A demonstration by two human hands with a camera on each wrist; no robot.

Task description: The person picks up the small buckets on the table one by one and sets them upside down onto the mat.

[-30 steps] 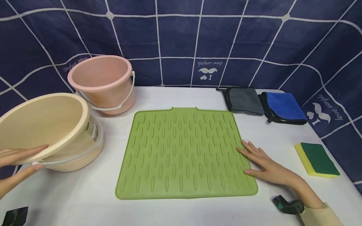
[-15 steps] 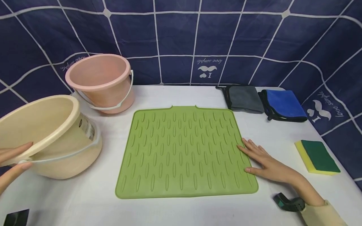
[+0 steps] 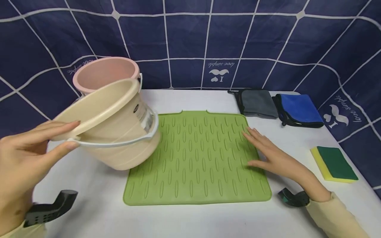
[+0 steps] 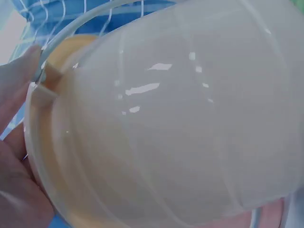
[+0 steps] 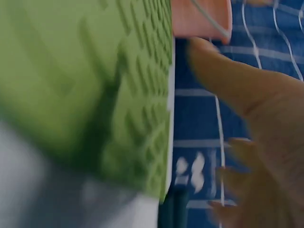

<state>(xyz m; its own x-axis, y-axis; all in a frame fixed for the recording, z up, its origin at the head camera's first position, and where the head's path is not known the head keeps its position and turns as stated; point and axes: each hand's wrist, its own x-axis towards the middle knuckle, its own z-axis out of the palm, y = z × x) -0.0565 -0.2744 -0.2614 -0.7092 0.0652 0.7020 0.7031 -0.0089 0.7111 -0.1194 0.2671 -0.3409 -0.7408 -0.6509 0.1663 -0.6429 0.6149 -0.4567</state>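
Note:
My left hand (image 3: 28, 162) pinches the rim of a cream plastic bucket (image 3: 128, 132) near its handle mount, fingers inside and thumb outside. The bucket tilts with its mouth toward the upper left, and its base overlaps the left part of a green ridged drying mat (image 3: 202, 158) in the head view. In the left wrist view the bucket wall (image 4: 166, 114) fills most of the picture. Over the mat's right edge is my right hand (image 3: 274, 155), fingers spread and holding nothing. In the right wrist view a gap shows between that hand (image 5: 266, 114) and the mat (image 5: 137, 95).
A pink bucket (image 3: 107, 69) stands at the back left, partly hidden by the cream one. Folded grey (image 3: 259, 104) and blue (image 3: 300, 109) cloths lie at the back right. A yellow-green sponge (image 3: 334, 164) lies at the right. Blue tile-patterned fabric (image 3: 190, 36) hangs behind the white tabletop.
My left hand has carried the tilted cream bucket rightward and up, over the mat's left side. My right hand has come up off the mat and shifted slightly left.

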